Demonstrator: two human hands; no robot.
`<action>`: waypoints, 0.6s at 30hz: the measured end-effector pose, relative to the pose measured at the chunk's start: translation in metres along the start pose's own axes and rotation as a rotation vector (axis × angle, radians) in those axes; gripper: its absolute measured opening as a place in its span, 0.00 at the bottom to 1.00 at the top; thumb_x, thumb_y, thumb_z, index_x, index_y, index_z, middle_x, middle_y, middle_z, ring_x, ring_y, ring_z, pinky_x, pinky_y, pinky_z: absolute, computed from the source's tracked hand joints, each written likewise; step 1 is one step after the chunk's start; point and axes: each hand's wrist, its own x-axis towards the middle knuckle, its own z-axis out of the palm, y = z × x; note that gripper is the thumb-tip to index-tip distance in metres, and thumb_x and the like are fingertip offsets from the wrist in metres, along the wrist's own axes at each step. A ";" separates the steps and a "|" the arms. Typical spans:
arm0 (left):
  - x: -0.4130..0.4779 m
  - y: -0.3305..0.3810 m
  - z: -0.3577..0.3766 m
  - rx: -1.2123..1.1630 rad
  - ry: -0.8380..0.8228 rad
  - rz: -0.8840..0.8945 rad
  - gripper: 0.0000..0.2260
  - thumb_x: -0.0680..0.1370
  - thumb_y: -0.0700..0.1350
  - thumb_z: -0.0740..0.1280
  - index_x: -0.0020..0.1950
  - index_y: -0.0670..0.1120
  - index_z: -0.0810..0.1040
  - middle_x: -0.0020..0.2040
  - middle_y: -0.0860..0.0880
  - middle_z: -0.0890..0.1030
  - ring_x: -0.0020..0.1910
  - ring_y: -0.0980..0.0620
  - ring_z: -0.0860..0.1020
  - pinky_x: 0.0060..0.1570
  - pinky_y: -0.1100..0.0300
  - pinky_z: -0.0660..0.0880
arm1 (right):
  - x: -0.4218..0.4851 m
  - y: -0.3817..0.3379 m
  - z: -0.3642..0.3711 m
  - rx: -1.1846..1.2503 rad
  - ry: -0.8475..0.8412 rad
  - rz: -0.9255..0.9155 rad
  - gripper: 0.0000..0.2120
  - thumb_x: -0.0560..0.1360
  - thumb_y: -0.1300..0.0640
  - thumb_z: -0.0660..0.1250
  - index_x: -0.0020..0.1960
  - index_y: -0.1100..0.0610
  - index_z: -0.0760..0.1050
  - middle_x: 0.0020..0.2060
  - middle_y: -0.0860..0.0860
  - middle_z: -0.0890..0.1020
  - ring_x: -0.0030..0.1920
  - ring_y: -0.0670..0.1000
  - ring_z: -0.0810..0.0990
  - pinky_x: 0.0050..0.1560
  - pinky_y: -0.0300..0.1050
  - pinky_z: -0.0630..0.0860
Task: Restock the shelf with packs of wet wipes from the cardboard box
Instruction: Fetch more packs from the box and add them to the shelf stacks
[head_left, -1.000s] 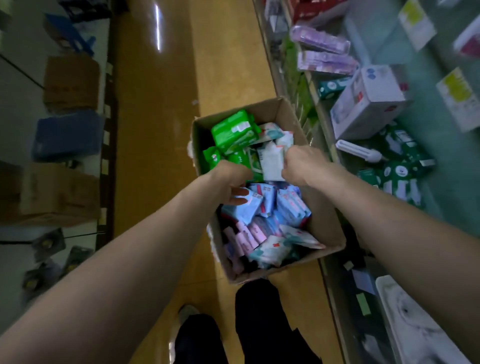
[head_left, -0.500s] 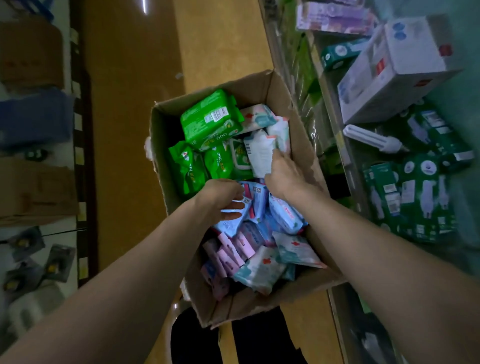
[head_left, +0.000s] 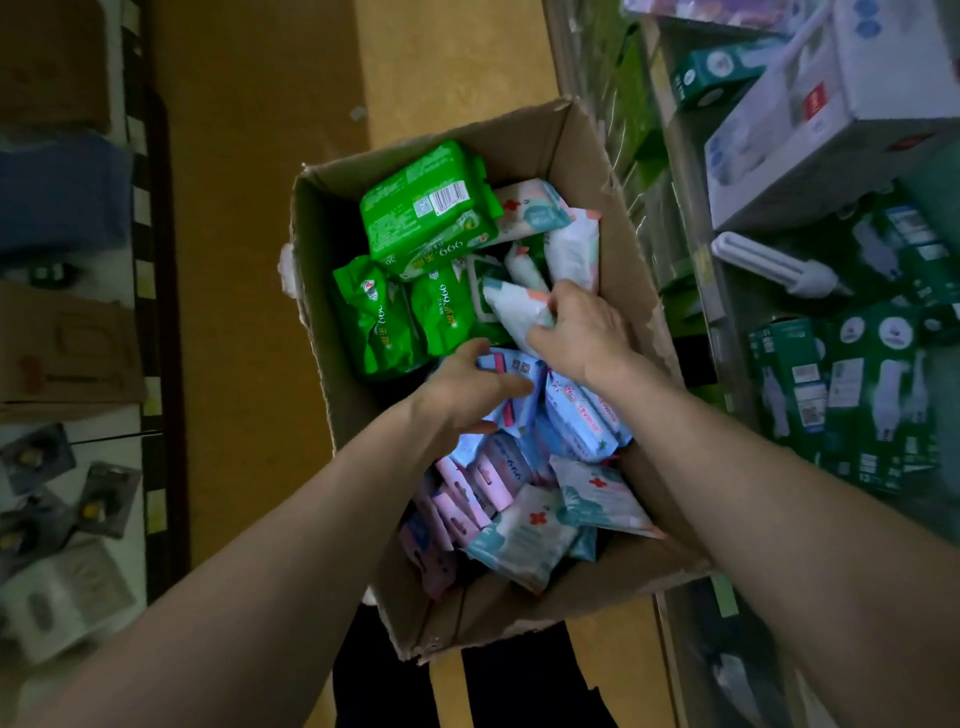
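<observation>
A person stocking a shop aisle reaches with both hands into an open cardboard box (head_left: 615, 244) that stands beside the shelf (head_left: 680, 171) at right. The right hand (head_left: 582, 332) has its fingers clamped round one end of a white pack (head_left: 511, 306) printed in teal and pink, which sits tilted above the heap near the middle of the box; the left hand (head_left: 462, 395) has thumb and fingers closed on a blue pack (head_left: 511, 371) just beside it; the two hands are near each other but apart. The wipes lie loose and jumbled in the box: green packs (head_left: 431, 208) at the far end, one showing a barcode label; pale blue ones in the middle; slim pink packs (head_left: 462, 499) and more white ones marked with a red cross nearest the person. No wipes can be seen on the shelf, which carries a bare bulb (head_left: 774, 265) and green and white cartons (head_left: 852, 395). The packs look soft and light, and their glossy film wrap is likely slippery and apt to crumple; a pack pinched by one corner may sag or slide free, so a grip across the middle, thumb on one face and fingers on the other, seems safest; several small ones could probably go in one hand. Nothing looks fragile, though a hard squeeze might pop a seal.
</observation>
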 end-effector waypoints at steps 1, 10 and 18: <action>0.000 0.001 0.004 0.031 -0.005 0.040 0.38 0.74 0.39 0.72 0.78 0.49 0.54 0.53 0.50 0.78 0.51 0.51 0.77 0.43 0.59 0.76 | -0.007 -0.003 -0.004 -0.032 -0.016 -0.028 0.16 0.75 0.51 0.65 0.59 0.58 0.71 0.57 0.60 0.78 0.57 0.61 0.76 0.47 0.46 0.68; -0.010 -0.009 0.008 0.151 0.288 0.305 0.12 0.80 0.41 0.62 0.63 0.43 0.74 0.50 0.46 0.78 0.47 0.49 0.76 0.40 0.65 0.69 | -0.009 0.000 -0.010 0.559 -0.432 -0.024 0.11 0.74 0.55 0.70 0.51 0.62 0.80 0.47 0.54 0.81 0.50 0.51 0.79 0.54 0.46 0.77; 0.001 -0.005 -0.008 0.157 0.271 0.210 0.10 0.79 0.41 0.63 0.59 0.47 0.76 0.43 0.49 0.76 0.43 0.50 0.74 0.44 0.60 0.72 | 0.087 0.011 0.054 0.231 -0.293 0.038 0.51 0.60 0.50 0.76 0.75 0.57 0.53 0.68 0.56 0.70 0.68 0.58 0.70 0.66 0.54 0.70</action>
